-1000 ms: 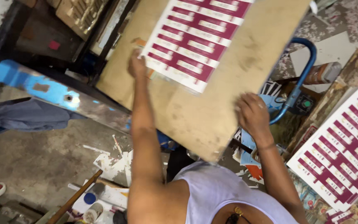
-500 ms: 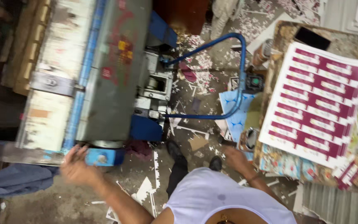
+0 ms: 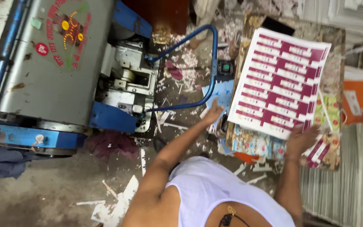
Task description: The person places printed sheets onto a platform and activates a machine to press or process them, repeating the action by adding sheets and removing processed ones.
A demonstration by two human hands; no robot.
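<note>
A stack of white sheets printed with maroon labels (image 3: 280, 82) lies on a low wooden table (image 3: 337, 50) at the right. My right hand (image 3: 301, 138) rests at the stack's near edge, fingers on the sheets. My left hand (image 3: 213, 114) reaches forward toward the stack's left side, fingers apart, holding nothing, just past the blue tube handle (image 3: 209, 63). A grey and blue press machine (image 3: 59, 63) fills the left half of the view.
Paper scraps litter the concrete floor (image 3: 43, 193). Tall piles of paper (image 3: 353, 176) stand at the right edge, with an orange packet (image 3: 353, 101) above them. Colourful printed sheets (image 3: 253, 143) lie under the maroon stack. A dark cloth (image 3: 1, 162) hangs at left.
The view swung from a wooden board on the machine to the table at right. My left hand left the machine's edge and moved to the label stack; my right hand reached the stack.
</note>
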